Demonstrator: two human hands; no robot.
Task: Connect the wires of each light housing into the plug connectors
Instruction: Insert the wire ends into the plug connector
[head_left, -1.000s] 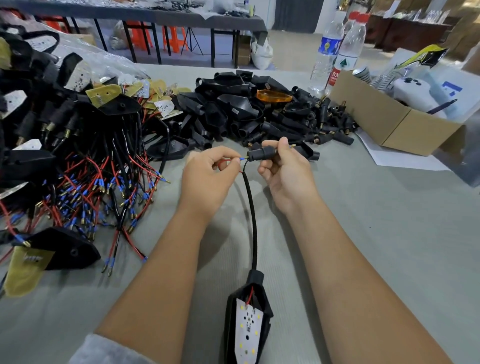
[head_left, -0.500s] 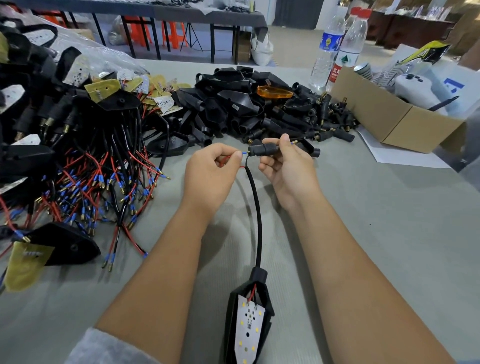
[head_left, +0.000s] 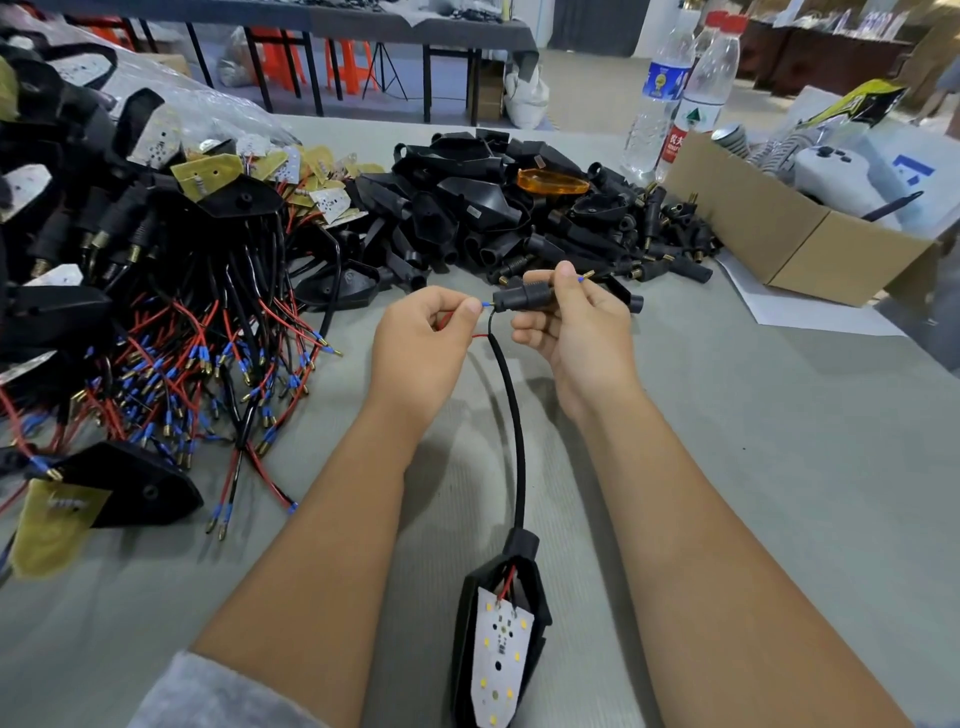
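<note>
Your left hand (head_left: 421, 338) pinches one red wire (head_left: 479, 336) by its blue sleeve, the tip just at the mouth of one black plug connector (head_left: 522, 297). Your right hand (head_left: 571, 327) grips that connector above the table (head_left: 779, 441) — thumb on top. One black cable (head_left: 511, 415) runs down to one light housing (head_left: 498, 639) lying near you. Two water bottles (head_left: 680, 93) stand far right — beside one cardboard box (head_left: 779, 228).
</note>
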